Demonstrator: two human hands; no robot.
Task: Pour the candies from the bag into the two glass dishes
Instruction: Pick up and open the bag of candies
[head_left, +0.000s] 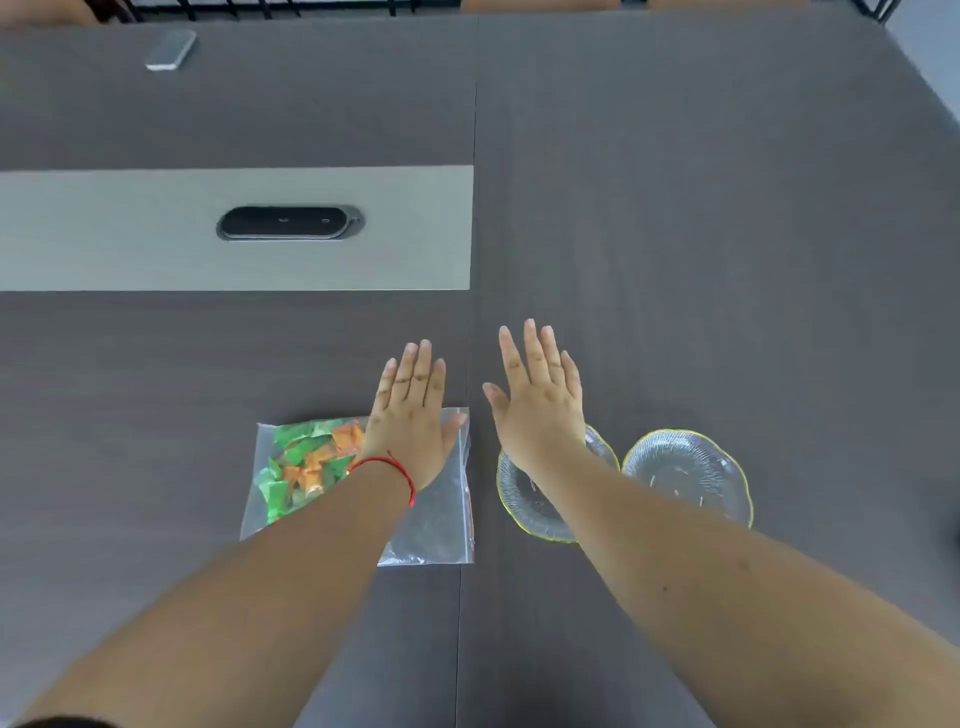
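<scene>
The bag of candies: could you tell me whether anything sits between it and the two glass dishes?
Nothing on the table does. The bag of candies lies left of the two glass dishes; only the right hand and its forearm cross above the nearer dish.

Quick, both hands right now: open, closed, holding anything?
Left hand: open, flat, holding nothing, over the clear plastic candy bag.
Right hand: open, fingers spread, holding nothing.

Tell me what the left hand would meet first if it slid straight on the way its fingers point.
Nothing, as far as the picture shows: ahead of the left hand lies only bare table.
</scene>
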